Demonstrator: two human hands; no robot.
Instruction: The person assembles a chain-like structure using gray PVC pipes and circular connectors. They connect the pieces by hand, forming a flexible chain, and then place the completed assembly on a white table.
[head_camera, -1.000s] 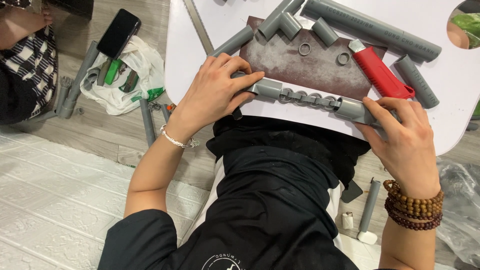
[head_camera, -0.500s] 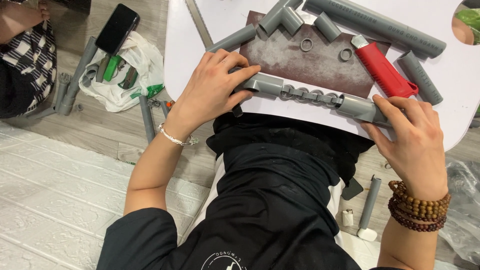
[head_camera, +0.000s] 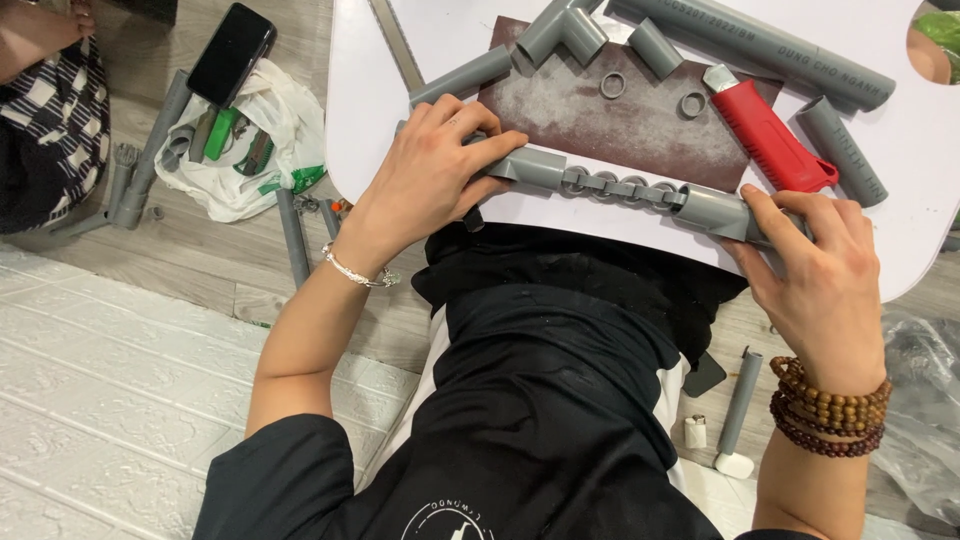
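At the far left a black phone (head_camera: 230, 52) lies on the wooden floor, just beside a white plastic bag (head_camera: 248, 150) with green-handled tools on it, and loose grey pipe offcuts (head_camera: 148, 150) lie near them. The left hand (head_camera: 428, 175) rests on the near edge of the white table (head_camera: 360, 120), fingers curled down over the left end of a grey pipe assembly (head_camera: 620, 187), gripping it. That assembly lies along the table's front edge: two short grey pipe sections joined by a row of small grey rings. Behind it lies a dark brown sanding sheet (head_camera: 610, 125), dusted white, with two loose grey rings (head_camera: 612, 85) on it and a grey elbow fitting (head_camera: 560, 28) at its top edge. A red utility knife (head_camera: 765, 135) lies tilted across the sheet's right edge, with a long grey pipe (head_camera: 760, 50) behind it and a short pipe piece (head_camera: 842, 150) just beside it. The right hand (head_camera: 815, 285), beaded bracelets on its wrist, is closed around the assembly's right end.
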